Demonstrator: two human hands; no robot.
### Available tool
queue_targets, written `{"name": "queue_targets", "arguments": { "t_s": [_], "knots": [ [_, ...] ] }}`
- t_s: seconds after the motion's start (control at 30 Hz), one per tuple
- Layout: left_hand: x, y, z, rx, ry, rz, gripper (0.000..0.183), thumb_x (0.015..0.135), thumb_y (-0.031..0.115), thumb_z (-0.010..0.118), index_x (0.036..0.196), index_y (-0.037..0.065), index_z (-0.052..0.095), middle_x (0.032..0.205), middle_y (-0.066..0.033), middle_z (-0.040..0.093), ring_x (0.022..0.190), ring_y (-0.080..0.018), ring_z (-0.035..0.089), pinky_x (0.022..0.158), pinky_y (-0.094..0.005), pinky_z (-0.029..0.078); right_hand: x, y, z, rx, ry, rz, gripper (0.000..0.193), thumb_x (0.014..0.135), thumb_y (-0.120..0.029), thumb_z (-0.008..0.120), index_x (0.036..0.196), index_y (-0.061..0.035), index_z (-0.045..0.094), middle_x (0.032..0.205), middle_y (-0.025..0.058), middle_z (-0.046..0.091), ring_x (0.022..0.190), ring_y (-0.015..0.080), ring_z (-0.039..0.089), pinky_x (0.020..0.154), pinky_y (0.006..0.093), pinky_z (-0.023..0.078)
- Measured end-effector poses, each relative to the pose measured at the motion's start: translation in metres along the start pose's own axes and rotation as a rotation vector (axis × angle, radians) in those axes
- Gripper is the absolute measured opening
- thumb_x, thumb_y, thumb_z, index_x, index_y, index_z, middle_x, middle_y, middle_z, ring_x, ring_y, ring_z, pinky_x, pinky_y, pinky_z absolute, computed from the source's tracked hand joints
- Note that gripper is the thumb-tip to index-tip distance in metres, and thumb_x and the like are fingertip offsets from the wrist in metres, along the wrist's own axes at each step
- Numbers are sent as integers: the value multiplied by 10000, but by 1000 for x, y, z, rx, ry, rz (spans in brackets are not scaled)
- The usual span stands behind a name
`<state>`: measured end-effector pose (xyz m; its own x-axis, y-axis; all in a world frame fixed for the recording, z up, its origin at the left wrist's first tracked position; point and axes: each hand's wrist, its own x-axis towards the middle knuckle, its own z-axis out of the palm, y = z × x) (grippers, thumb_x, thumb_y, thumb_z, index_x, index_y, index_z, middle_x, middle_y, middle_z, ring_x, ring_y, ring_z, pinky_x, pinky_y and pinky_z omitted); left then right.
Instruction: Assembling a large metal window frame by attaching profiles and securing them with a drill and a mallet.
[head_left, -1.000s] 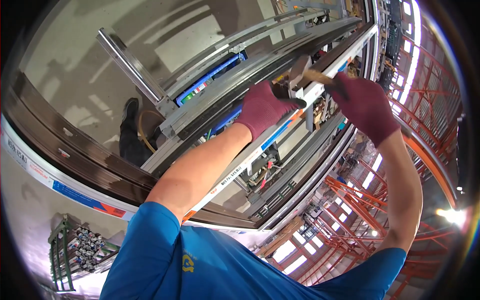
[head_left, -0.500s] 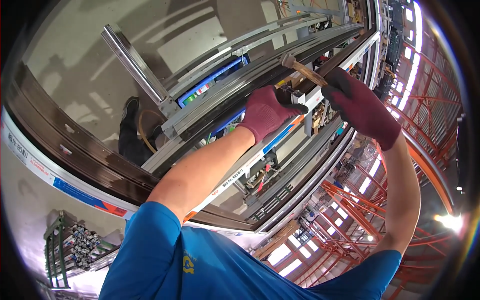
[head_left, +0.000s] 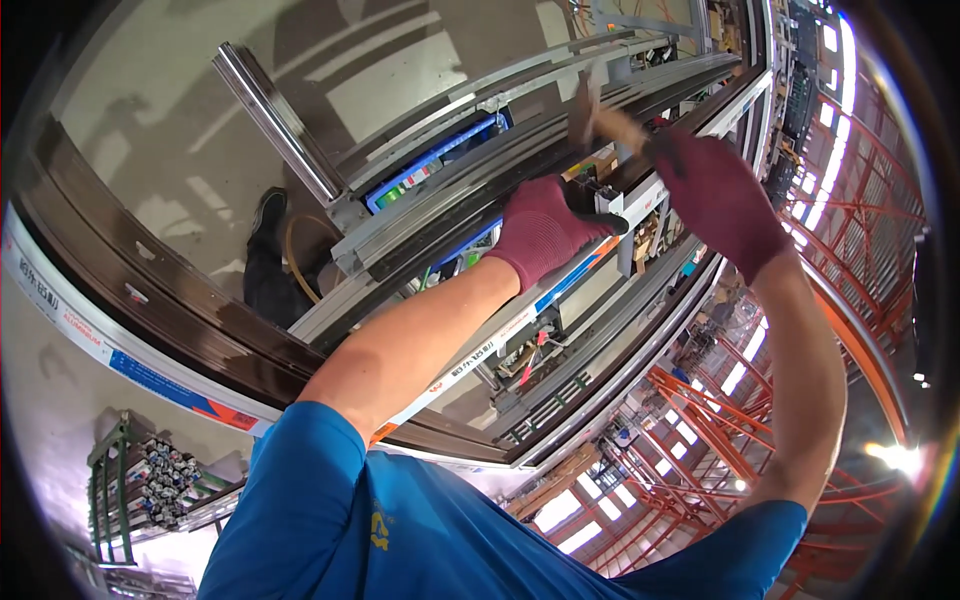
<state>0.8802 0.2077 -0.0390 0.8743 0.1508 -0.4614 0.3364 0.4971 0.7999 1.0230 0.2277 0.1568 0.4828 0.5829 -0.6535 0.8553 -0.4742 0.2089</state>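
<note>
A hammer (head_left: 618,130) with a wooden handle is gripped in my right hand (head_left: 722,200), which wears a maroon glove with dark fingers. Motion smears the hammer, and its head is raised over the frame. My left hand (head_left: 545,225), gloved alike, wraps round a long brown aluminium profile (head_left: 640,170) faced with white printed film. The left thumb lies along the film, while the other fingers are hidden on the far side. Just beyond that thumb sits a small metal fitting (head_left: 607,203) at a joint of the frame.
A blue tray (head_left: 440,155) with small items stands under the rails. Silvery rails (head_left: 450,210) run diagonally behind my hands, and a shiny metal post (head_left: 275,120) sticks out at the left. A brown profile (head_left: 160,280) lies nearer me. A green rack (head_left: 118,490) stands at lower left.
My right hand has moved slightly, and the hammer has turned, its head now blurred and tilted differently. My left hand keeps its grip on the profile. The whole view has shifted slightly.
</note>
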Motion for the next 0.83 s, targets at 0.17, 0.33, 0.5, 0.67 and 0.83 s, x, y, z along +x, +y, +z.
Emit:
{"name": "queue_targets", "arguments": {
  "t_s": [0.17,0.33,0.5,0.67,0.83],
  "knots": [
    [-6,13,-10,33,22,11,650,691,547,919,1055,28,771,1015,-183,784,952,-334,757,900,-411,573,16,-2,-18,-143,-102,-122,172,1024,-201,611,1094,-64,689,984,225,707,929,420,688,833,528,543],
    [-6,13,-8,-69,-72,-72,590,689,517,928,1017,48,789,957,-173,788,910,-329,761,881,-404,575,10,16,16,-261,-188,-175,201,1049,-204,575,1134,-64,692,1014,208,719,955,411,695,872,509,554],
    [-6,17,-18,75,-7,-66,594,676,525,934,987,39,792,927,-174,785,901,-330,761,862,-411,578,12,17,-9,-129,108,-239,223,1039,-164,551,1188,-71,689,1054,232,710,988,429,684,909,524,541],
    [-8,15,-10,-67,-35,-34,593,683,490,932,1017,21,791,969,-177,789,887,-299,770,836,-410,583,-11,25,2,-95,-84,-66,167,1015,-129,583,1131,-45,668,905,221,658,870,435,658,835,509,547],
    [-9,25,-11,-88,-80,-59,511,770,478,875,986,19,807,893,-128,803,841,-284,784,868,-365,603,-57,50,-13,785,-18,555,297,1106,-277,530,1287,-127,711,961,107,776,875,306,756,740,453,567]
  ]
}}
